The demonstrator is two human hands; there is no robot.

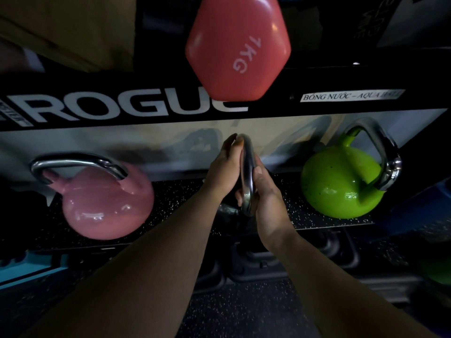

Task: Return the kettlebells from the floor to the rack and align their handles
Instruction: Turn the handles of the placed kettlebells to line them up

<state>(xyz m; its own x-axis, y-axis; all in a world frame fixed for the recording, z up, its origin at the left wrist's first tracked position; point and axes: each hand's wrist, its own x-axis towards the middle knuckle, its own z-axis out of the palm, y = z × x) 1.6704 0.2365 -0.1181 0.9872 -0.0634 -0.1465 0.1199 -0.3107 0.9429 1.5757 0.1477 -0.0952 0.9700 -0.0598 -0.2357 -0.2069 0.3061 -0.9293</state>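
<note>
Head view, hands: the left hand (225, 167) and right hand (264, 191) press from either side on one steel handle (247, 176), palms facing each other, fingers wrapped narrowly around the metal.
Head view, held kettlebell: the handle stands edge-on toward the viewer; the dark kettlebell (228, 211) body below is mostly hidden by the hands and in shadow, so its colour cannot be told. It sits at the middle of the shelf (185, 191).
Head view, rack: a black speckled shelf under a black beam (122, 106) with large white letters, partly covered.
Head view, left neighbour: a pink kettlebell (107, 203) rests on the shelf, well apart from the hands, its steel handle lying broadside across the top.
Head view, right neighbour: a green kettlebell (341, 184) on the same shelf, its handle turned at an angle toward the right.
Head view, above: a red hexagonal dumbbell end (238, 47) marked 1KG juts over the beam.
Head view, below: dim, speckled floor (244, 313) between the forearms.
</note>
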